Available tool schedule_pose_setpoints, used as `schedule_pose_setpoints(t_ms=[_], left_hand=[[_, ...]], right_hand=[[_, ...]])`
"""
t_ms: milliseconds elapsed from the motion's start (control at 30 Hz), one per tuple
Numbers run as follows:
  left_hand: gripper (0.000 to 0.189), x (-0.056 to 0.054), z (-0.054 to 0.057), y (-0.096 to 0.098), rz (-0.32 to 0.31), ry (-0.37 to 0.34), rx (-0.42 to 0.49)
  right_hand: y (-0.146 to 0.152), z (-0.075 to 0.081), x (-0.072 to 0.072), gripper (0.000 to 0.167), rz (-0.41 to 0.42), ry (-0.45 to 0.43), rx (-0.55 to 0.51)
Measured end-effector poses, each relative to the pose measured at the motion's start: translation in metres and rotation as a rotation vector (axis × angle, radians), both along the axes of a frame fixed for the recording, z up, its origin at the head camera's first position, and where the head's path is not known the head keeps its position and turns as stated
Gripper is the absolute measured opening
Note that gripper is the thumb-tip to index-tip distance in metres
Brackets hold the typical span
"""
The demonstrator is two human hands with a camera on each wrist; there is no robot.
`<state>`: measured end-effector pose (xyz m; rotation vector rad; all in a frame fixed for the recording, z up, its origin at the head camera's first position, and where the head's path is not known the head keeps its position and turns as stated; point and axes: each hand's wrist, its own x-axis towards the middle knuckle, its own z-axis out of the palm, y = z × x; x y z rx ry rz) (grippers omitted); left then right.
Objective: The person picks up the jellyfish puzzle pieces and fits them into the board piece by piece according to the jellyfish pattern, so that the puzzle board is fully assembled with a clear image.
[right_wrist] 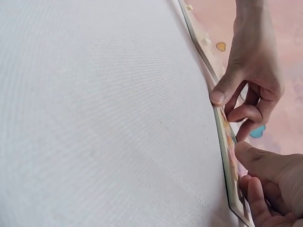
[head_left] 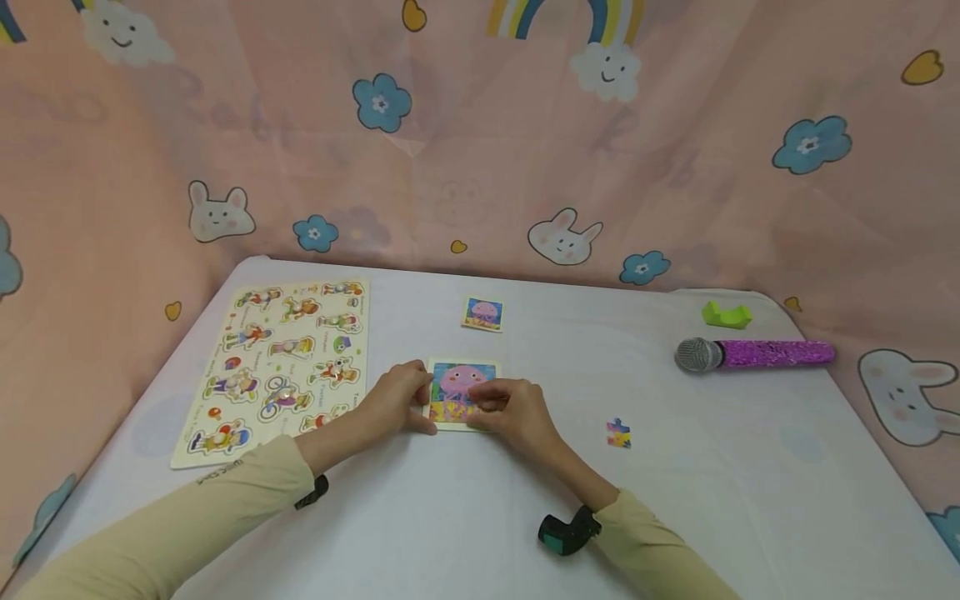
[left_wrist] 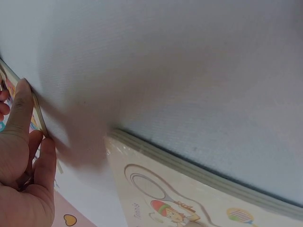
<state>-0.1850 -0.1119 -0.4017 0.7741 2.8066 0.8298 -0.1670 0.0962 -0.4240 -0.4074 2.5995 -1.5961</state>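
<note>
A small square jigsaw puzzle [head_left: 459, 382] with a pink jellyfish picture lies in a pale frame on the white table. My left hand [head_left: 396, 402] holds the frame's left edge, thumb by the near corner and fingers farther up. Over the lower right of the picture, my right hand [head_left: 517, 417] has its thumb and curled fingers at the surface; whatever lies between those fingertips is hidden. The right wrist view shows both my left hand [right_wrist: 255, 75] and right hand [right_wrist: 277, 182] at the frame. A loose jigsaw piece [head_left: 618, 433] in yellow, pink and blue lies right of my right hand.
A small jellyfish picture card [head_left: 483, 314] lies behind the puzzle. On the left is a large cream board [head_left: 258, 358] with cartoon figures; its corner is close to my left hand. Far right are a purple glittery microphone [head_left: 757, 354] and a lime-green curved block [head_left: 726, 315].
</note>
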Motion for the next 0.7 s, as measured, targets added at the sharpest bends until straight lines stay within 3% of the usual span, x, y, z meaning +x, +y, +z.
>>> schedule_pose_setpoints(t_ms=[200,433,700], left_hand=[[0.040,0.001,0.000,0.000,0.000,0.001,-0.002],[0.040,0.000,0.001,0.000,-0.002,0.006,-0.004],[0.041,0.000,0.002,0.003,0.030,-0.032,-0.012]], right_hand=[[0.000,-0.004,-0.002,0.029,0.031,0.012,-0.133],[-0.004,-0.007,-0.004,0.029,0.050,0.010,-0.116],[0.007,-0.008,-0.006,0.032,0.056,-0.112,-0.292]])
